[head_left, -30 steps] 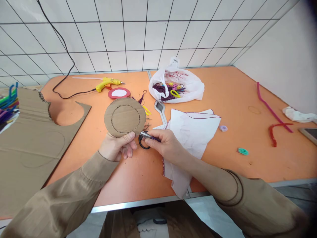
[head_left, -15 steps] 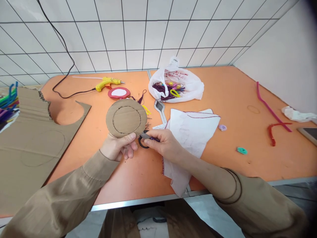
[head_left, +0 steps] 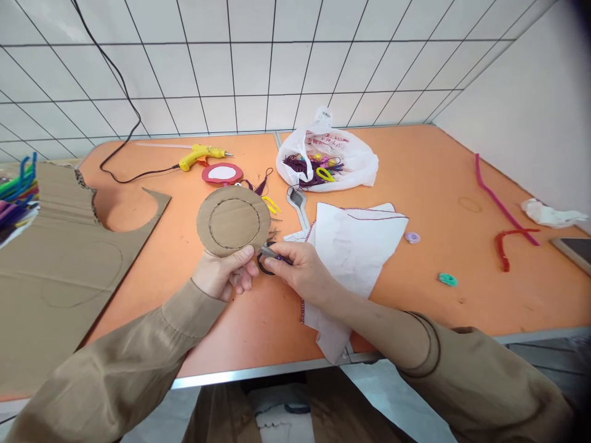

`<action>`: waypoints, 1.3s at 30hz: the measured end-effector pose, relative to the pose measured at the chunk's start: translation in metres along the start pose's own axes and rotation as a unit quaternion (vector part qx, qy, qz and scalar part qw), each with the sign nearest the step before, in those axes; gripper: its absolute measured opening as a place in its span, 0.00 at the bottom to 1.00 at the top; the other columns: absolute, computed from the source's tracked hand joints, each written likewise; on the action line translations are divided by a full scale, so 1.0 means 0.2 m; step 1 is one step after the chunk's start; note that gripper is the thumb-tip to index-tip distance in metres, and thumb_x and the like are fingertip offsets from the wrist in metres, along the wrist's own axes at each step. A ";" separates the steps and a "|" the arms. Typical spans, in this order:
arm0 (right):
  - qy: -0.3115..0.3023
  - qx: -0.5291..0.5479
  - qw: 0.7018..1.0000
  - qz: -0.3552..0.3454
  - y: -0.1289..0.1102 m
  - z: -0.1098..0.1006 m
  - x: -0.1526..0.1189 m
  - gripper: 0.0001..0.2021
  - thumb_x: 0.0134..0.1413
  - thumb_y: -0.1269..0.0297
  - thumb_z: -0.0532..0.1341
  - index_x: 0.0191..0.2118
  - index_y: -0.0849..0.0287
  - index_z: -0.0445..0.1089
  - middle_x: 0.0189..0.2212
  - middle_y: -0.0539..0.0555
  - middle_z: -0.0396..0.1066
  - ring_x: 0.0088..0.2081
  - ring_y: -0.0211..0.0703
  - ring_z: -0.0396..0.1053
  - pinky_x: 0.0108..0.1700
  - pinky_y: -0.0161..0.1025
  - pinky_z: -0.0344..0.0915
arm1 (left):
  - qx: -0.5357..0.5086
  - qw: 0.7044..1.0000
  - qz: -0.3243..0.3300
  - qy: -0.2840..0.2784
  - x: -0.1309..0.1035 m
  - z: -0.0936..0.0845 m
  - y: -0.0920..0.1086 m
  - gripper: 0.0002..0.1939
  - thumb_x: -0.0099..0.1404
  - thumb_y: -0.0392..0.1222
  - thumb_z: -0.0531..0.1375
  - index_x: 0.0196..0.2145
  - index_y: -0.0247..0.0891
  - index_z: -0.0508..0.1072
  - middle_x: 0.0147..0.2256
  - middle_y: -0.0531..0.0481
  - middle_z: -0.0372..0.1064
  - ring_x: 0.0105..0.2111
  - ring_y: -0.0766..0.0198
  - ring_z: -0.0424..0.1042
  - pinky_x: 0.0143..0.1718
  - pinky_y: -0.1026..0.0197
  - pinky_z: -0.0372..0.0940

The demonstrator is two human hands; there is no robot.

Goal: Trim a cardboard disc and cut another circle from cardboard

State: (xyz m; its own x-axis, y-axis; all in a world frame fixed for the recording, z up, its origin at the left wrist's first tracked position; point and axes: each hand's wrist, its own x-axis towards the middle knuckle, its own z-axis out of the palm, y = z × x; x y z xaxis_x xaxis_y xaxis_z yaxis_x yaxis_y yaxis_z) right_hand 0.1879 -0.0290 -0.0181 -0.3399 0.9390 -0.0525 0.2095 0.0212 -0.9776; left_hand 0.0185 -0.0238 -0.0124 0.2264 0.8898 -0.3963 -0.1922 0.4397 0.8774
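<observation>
Your left hand (head_left: 227, 274) has its grip clamped on the lower edge of the cardboard disc (head_left: 233, 221), thumb on the near face and the other fingers curled below and behind. The disc is held up over the orange counter (head_left: 231, 344), its face towards you, with a rough dark circle marked inside its rim.

Your right hand (head_left: 300, 266) has its grip pinched together on a small metal-tipped tool (head_left: 271, 252), whose tip points at the disc's lower right edge; whether it touches, you cannot tell. A black loop (head_left: 261, 264) shows just behind that tool, partly hidden by your fingers.

Beyond the disc lie a red piece with a white centre (head_left: 221, 173) and, past that, a yellow glue gun (head_left: 198, 157). Right of the disc and farther back, a white plastic bag (head_left: 362, 161) sits open with dark purple threads inside. The white cloth (head_left: 355, 246) lies to the disc's right, partly under your right forearm. Well to the disc's right are a lilac coil (head_left: 412, 237), a green coil (head_left: 447, 280), a magenta strip (head_left: 501, 203) and a bent red strip (head_left: 501, 247). Left of the disc, a large cut cardboard sheet (head_left: 55, 277) covers that side.
</observation>
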 end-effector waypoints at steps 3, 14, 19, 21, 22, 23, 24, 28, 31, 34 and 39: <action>-0.006 0.018 1.000 0.002 0.00 -0.01 0.01 0.09 0.51 0.62 0.57 0.25 0.61 0.66 0.19 0.45 0.54 0.24 0.34 0.51 0.27 0.35 0.49 | -0.009 1.000 0.009 0.001 0.00 0.01 0.01 0.15 0.49 0.47 0.70 0.27 0.32 0.73 0.16 0.55 0.68 0.11 0.73 0.63 0.09 0.72 0.53; -0.016 0.047 0.999 0.018 0.02 -0.03 0.02 0.10 0.52 0.61 0.58 0.24 0.61 0.65 0.16 0.43 0.50 0.19 0.30 0.47 0.23 0.35 0.43 | -0.009 0.999 0.046 0.025 -0.01 0.00 0.08 0.25 0.53 0.59 0.65 0.31 0.30 0.74 0.19 0.46 0.73 0.13 0.66 0.68 0.11 0.68 0.60; -0.024 0.036 0.999 0.014 0.01 -0.05 0.02 0.09 0.51 0.63 0.57 0.23 0.60 0.64 0.17 0.43 0.50 0.20 0.31 0.47 0.24 0.35 0.44 | 0.016 0.997 0.055 0.053 -0.01 0.00 0.08 0.18 0.51 0.50 0.69 0.25 0.29 0.73 0.19 0.45 0.73 0.12 0.68 0.67 0.11 0.68 0.59; -0.026 0.021 0.999 0.013 0.01 -0.05 0.02 0.09 0.50 0.64 0.57 0.22 0.60 0.63 0.17 0.43 0.49 0.21 0.31 0.47 0.24 0.35 0.44 | 0.016 0.997 0.045 0.053 -0.01 0.01 0.08 0.17 0.52 0.49 0.68 0.25 0.29 0.73 0.19 0.45 0.73 0.13 0.67 0.67 0.12 0.68 0.60; -0.026 0.016 0.999 0.015 0.00 -0.05 0.02 0.10 0.50 0.64 0.57 0.22 0.60 0.62 0.17 0.43 0.49 0.21 0.31 0.46 0.24 0.35 0.44 | 0.017 0.998 0.040 0.052 -0.02 0.01 0.08 0.17 0.53 0.48 0.68 0.26 0.29 0.74 0.19 0.44 0.73 0.13 0.67 0.68 0.12 0.68 0.61; -0.025 0.014 0.999 0.017 0.00 -0.05 0.01 0.10 0.50 0.63 0.57 0.21 0.60 0.62 0.17 0.43 0.48 0.21 0.31 0.46 0.24 0.36 0.44 | 0.017 0.998 0.036 0.051 -0.02 0.01 0.08 0.16 0.53 0.48 0.68 0.26 0.28 0.74 0.19 0.44 0.74 0.14 0.66 0.69 0.12 0.68 0.61; -0.025 0.015 0.999 0.019 0.00 -0.05 0.01 0.10 0.50 0.63 0.57 0.21 0.60 0.62 0.16 0.43 0.48 0.21 0.32 0.46 0.25 0.36 0.43 | 0.017 0.998 0.034 0.048 -0.02 0.01 0.08 0.17 0.53 0.48 0.68 0.26 0.28 0.74 0.20 0.43 0.74 0.14 0.66 0.69 0.13 0.68 0.62; -0.022 0.008 1.000 0.019 0.00 -0.05 0.00 0.10 0.50 0.62 0.57 0.22 0.60 0.63 0.17 0.45 0.50 0.23 0.33 0.48 0.26 0.36 0.45 | -0.004 0.998 0.035 0.046 -0.02 0.02 0.06 0.17 0.53 0.48 0.68 0.26 0.28 0.74 0.20 0.42 0.75 0.15 0.65 0.71 0.14 0.67 0.64; -0.009 -0.015 1.000 0.013 0.00 -0.04 0.00 0.10 0.50 0.62 0.57 0.22 0.60 0.63 0.20 0.46 0.53 0.24 0.34 0.51 0.27 0.36 0.46 | -0.030 0.998 0.034 0.053 -0.02 0.03 0.04 0.17 0.51 0.47 0.69 0.26 0.28 0.75 0.19 0.44 0.74 0.15 0.65 0.71 0.14 0.68 0.64; -0.018 0.006 1.000 0.024 0.00 -0.04 0.01 0.11 0.50 0.62 0.57 0.21 0.60 0.62 0.17 0.45 0.50 0.22 0.33 0.48 0.25 0.36 0.45 | -0.042 0.996 0.035 0.063 -0.03 0.04 0.03 0.17 0.50 0.48 0.70 0.26 0.28 0.75 0.19 0.45 0.74 0.15 0.65 0.71 0.14 0.68 0.65; -0.030 0.044 0.998 0.042 0.00 -0.05 0.01 0.10 0.48 0.61 0.58 0.21 0.59 0.62 0.14 0.43 0.49 0.19 0.31 0.46 0.23 0.36 0.41 | -0.031 0.996 0.044 0.069 -0.03 0.04 0.02 0.17 0.50 0.49 0.70 0.26 0.29 0.74 0.20 0.45 0.75 0.16 0.64 0.72 0.15 0.67 0.66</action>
State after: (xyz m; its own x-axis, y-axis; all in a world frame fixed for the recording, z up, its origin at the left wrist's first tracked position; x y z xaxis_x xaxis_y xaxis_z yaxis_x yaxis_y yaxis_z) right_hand 0.1955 -0.0239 -0.0156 -0.3798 0.9138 -0.1438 0.1586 -0.0889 -0.9833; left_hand 0.0241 -0.0273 -0.0039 0.0726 0.9318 -0.3556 -0.2644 0.3617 0.8940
